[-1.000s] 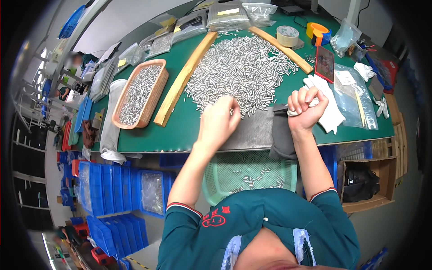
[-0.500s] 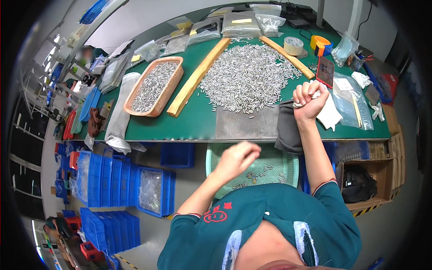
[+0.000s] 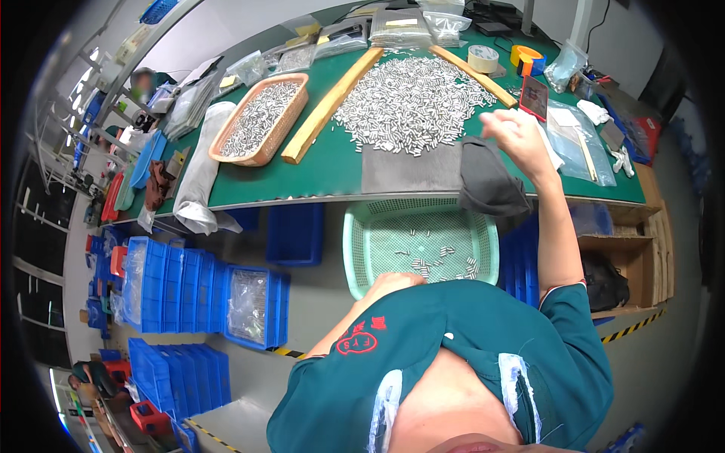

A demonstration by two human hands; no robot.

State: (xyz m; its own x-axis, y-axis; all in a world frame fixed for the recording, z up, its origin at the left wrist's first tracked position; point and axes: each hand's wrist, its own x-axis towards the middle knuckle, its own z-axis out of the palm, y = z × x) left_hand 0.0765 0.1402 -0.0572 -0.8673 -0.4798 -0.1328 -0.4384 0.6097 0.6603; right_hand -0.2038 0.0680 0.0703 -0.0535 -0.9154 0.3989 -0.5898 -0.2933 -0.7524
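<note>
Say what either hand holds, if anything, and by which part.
Cannot be told: the right hand is curled, its palm hidden; the left hand is by the near rim of the green basket, its grip unclear.

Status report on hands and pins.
Left hand by green plastic basket. Right hand over green tabletop. Silvery cylindrical metal pins piled between tan wooden bars, uncovered.
</note>
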